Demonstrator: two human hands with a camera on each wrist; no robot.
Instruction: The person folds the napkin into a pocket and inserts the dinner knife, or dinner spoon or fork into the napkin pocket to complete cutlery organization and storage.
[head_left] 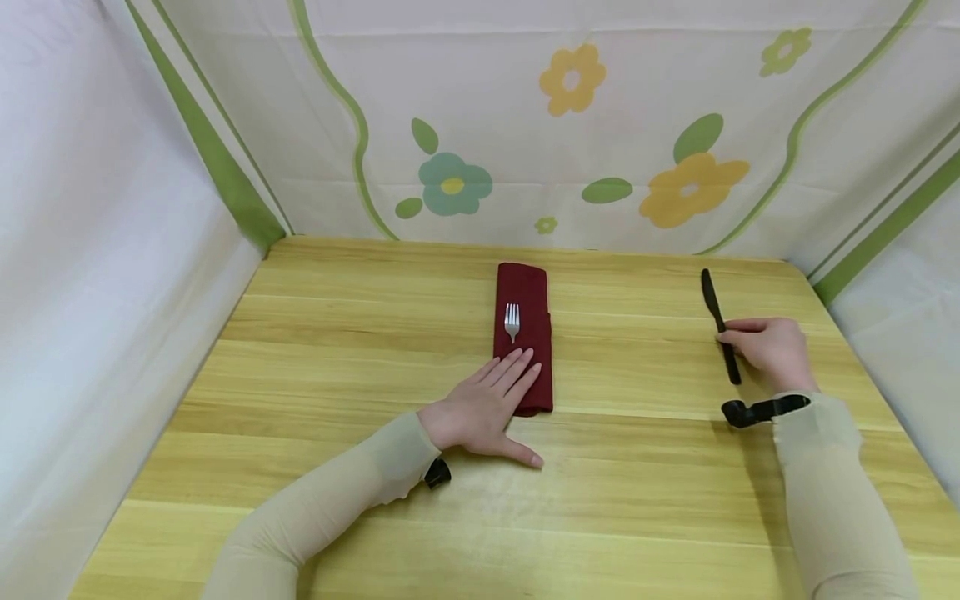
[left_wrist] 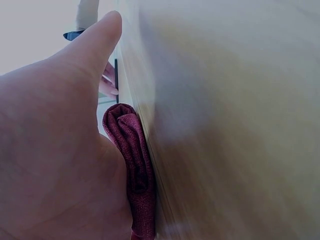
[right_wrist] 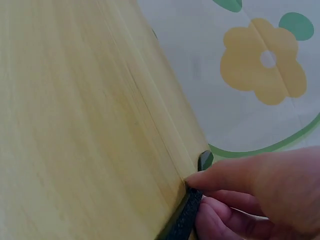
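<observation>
1. On the pale wooden table (head_left: pixel 337 517), a folded dark red cloth napkin (head_left: pixel 525 287) lies lengthwise near the middle, and a small silver metal fork (head_left: pixel 512 322) rests on it, tines toward the far edge.
2. The near end of the napkin is pressed flat by the left hand (head_left: pixel 483 408), whose fingers are stretched out straight and closed on nothing; the fork handle is hidden beneath them.
3. A long black knife (head_left: pixel 718 321) lies well apart to the right, and its handle is pinched by the curled fingers of the right hand (head_left: pixel 767 347); whether it has left the wood cannot be told.
4. A good lift is judged to need a firm grip on the handle, the blade kept low and pointing away, while the napkin is held steady so the fork does not slide.
5. White cloth printed with yellow and teal flowers (head_left: pixel 573 79) and green stripes is hung round the table on three sides.
</observation>
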